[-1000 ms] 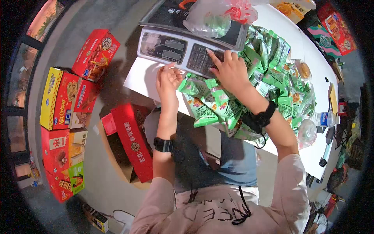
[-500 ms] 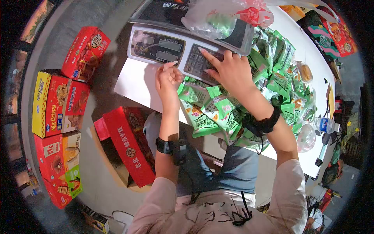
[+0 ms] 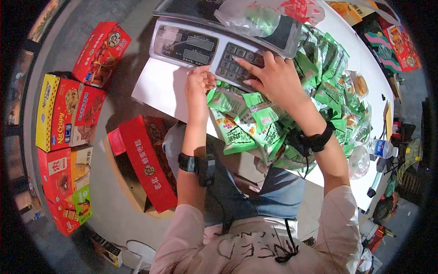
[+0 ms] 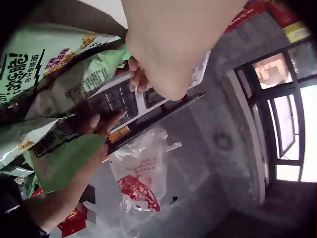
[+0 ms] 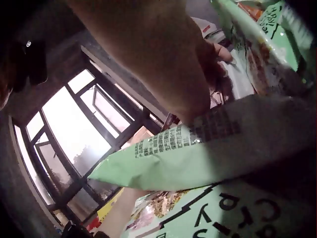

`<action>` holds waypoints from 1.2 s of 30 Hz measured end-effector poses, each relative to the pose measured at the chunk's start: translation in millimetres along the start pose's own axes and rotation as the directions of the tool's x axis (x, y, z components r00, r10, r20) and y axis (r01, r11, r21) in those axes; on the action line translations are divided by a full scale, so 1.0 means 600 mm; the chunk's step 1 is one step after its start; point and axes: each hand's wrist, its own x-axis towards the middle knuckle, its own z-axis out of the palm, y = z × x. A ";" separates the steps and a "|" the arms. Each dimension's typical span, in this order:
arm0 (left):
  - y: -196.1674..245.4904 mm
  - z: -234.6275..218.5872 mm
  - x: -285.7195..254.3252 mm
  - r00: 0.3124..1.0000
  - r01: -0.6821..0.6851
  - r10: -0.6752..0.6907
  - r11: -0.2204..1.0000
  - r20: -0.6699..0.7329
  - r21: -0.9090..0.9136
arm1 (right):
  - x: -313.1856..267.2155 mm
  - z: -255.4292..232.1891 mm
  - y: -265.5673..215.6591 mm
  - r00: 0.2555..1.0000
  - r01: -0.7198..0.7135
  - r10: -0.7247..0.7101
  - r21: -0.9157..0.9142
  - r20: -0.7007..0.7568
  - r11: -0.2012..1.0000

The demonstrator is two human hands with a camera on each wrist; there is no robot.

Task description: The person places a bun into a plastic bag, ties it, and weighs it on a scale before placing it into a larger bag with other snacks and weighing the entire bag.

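Observation:
A white and black weighing scale stands on the white table, its display at the left of its front panel and its keypad at the right. My right hand is over the keypad, index finger stretched out to the keys and thumb near the lower rows. My left hand is at the scale's front edge below the display, fingers loosely curled with nothing in them. On the scale's pan lies a clear plastic bag with red print and something green inside. Green snack packets are heaped beside and below my right hand.
Red and yellow snack boxes line the floor at the left. A long red box sits in an open carton next to my legs. A water bottle stands at the table's right edge, and more boxes are at the far right corner.
My right index fingertip has shifted across the keypad, first leftward, then down to a lower row. My left hand has stayed at the scale's front edge. The head view has swung slightly.

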 end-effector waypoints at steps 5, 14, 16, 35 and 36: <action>0.001 0.003 0.000 1.000 0.014 -0.014 1.000 0.006 0.011 | 0.003 0.004 -0.006 0.999 -0.013 0.014 -0.026 0.031 1.000; 0.000 0.002 -0.001 1.000 0.019 -0.019 1.000 -0.016 -0.005 | -0.009 0.003 0.020 0.995 0.093 -0.089 0.123 -0.037 0.988; 0.002 0.003 -0.002 0.999 0.027 -0.027 0.999 -0.018 -0.019 | -0.011 0.001 0.025 0.993 0.119 -0.119 0.164 -0.005 0.979; 0.014 0.000 0.003 0.994 0.088 -0.097 0.987 -0.056 -0.135 | -0.052 0.004 0.018 0.994 0.007 0.016 0.207 -0.108 0.978; 0.015 -0.001 0.004 0.991 0.079 -0.093 0.986 -0.093 -0.144 | -0.054 0.003 0.017 0.996 -0.017 0.033 0.170 -0.089 0.985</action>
